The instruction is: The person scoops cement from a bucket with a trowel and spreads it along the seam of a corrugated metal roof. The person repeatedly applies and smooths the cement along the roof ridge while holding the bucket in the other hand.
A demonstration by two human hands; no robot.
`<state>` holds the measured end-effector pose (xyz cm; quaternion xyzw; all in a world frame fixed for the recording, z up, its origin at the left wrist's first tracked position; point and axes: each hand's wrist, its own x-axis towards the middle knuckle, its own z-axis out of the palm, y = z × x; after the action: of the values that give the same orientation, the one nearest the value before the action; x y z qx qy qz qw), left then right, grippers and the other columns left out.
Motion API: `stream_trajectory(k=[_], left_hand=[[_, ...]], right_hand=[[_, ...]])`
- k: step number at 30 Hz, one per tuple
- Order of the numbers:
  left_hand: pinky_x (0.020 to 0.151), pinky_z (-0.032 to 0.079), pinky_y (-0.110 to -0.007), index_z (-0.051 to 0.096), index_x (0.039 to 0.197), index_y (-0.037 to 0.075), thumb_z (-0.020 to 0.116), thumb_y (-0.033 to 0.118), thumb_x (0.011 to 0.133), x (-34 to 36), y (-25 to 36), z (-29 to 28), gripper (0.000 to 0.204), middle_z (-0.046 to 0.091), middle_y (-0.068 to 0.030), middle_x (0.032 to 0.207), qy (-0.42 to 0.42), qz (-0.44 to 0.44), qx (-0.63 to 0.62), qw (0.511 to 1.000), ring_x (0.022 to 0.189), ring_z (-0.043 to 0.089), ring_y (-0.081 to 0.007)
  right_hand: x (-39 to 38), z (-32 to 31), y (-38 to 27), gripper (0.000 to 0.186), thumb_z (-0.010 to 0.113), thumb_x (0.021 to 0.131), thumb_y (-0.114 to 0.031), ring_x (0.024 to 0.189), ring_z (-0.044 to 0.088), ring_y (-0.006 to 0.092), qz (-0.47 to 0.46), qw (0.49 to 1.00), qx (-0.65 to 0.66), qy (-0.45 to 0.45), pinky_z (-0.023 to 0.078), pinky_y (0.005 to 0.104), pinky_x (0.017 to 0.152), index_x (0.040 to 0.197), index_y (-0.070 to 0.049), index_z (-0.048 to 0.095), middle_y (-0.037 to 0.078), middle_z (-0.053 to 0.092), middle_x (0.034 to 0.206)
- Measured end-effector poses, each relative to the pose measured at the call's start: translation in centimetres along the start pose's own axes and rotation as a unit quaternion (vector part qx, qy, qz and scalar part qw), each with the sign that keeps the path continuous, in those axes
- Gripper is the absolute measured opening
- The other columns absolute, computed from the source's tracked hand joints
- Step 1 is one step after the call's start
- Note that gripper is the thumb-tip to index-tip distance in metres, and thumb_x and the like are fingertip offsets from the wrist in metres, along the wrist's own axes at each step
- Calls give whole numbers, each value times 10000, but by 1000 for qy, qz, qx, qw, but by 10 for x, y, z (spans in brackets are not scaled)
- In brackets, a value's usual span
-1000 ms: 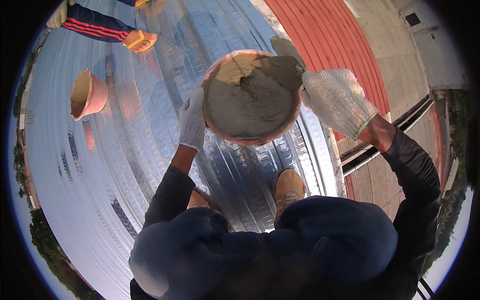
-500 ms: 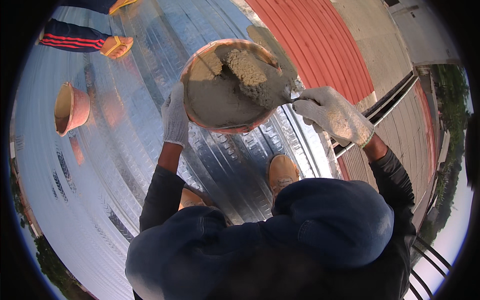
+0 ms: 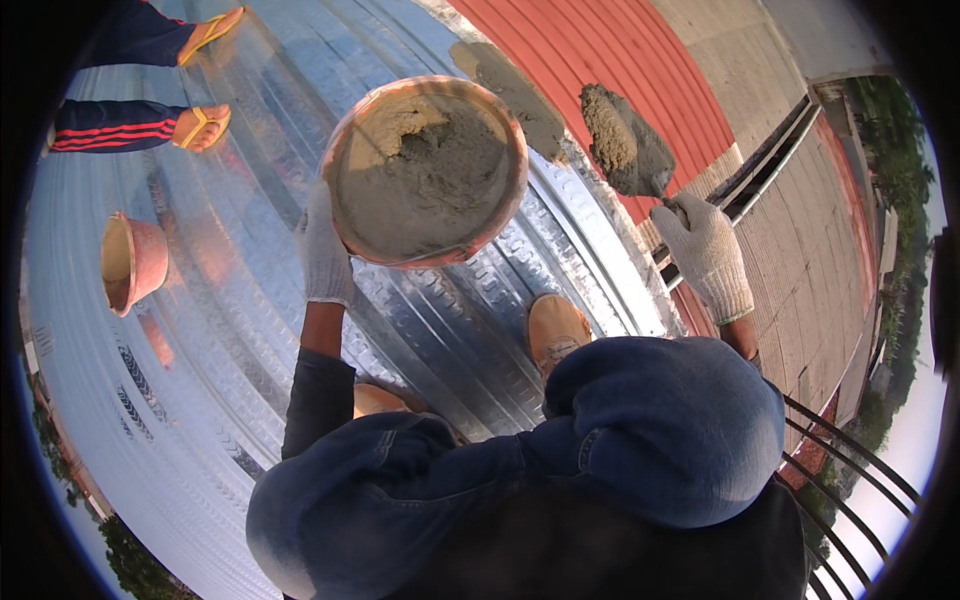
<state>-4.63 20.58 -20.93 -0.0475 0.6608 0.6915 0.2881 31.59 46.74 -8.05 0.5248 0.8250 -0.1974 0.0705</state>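
My left hand, in a whitish knit glove, grips the left side of a reddish bucket. Wet grey mortar fills it almost to the rim, with a hollow toward its far side. Out to the right, my right hand, gloved the same way, is closed round the handle of a trowel. A lump of mortar rides on the blade, which is over the edge of the red roofing. Spread mortar lies along the seam beyond the bucket.
Shiny ribbed metal sheeting lies under my boots. A second reddish bucket rests tilted at the left. Another person's feet in yellow sandals stand at the far left. Red roofing, a gap and dark cables are to the right.
My right hand has lifted the loaded trowel out of the bucket and carried it right. The bucket has shifted slightly left in view, with my left hand still on it.
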Motion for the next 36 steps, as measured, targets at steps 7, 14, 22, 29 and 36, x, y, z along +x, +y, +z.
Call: stream_trajectory(k=[7, 14, 22, 29, 36], left_hand=[[1062, 545, -368, 591, 1531, 28, 663, 410, 1118, 6, 3, -18, 567, 665, -67, 1456, -21, -23, 5, 1000, 1273, 663, -191], [1090, 551, -374, 564, 1540, 15, 632, 369, 1136, 5, 5, -20, 542, 655, -80, 1467, -33, -8, -8, 999, 1287, 659, -203], [1057, 560, -383, 601, 1509, 3, 625, 385, 1141, 20, -9, -30, 531, 678, -85, 1439, -39, 8, -11, 999, 1257, 676, -216], [1066, 555, -382, 563, 1532, 5, 564, 359, 1166, 8, -7, -28, 508, 654, -83, 1460, -28, 13, 17, 999, 1267, 665, -215], [1128, 514, -391, 523, 1571, 14, 497, 417, 1183, 3, -5, -26, 560, 605, -105, 1523, -12, 0, 45, 999, 1350, 610, -233]], right_hand=[[27, 116, 6, 403, 664, 1049, -425, 935, 761, 422, 15, 994, -84, 71, 580, 546, 804, 1106, -26, 677, 221, 762, 974], [52, 88, 51, 430, 583, 1092, -439, 1048, 737, 429, -87, 995, -41, 20, 568, 537, 893, 1160, -25, 680, 234, 756, 1072], [143, 87, 116, 427, 595, 1088, -500, 885, 719, 404, -294, 943, -151, -39, 578, 524, 768, 1022, -86, 674, 154, 725, 946], [230, 102, 83, 374, 609, 1096, -459, 849, 708, 390, -376, 915, -134, -48, 575, 526, 745, 1063, -91, 664, 147, 701, 892], [292, 105, 35, 413, 587, 1088, -467, 884, 710, 410, -392, 911, -124, -42, 576, 533, 803, 988, -81, 691, 171, 713, 900]])
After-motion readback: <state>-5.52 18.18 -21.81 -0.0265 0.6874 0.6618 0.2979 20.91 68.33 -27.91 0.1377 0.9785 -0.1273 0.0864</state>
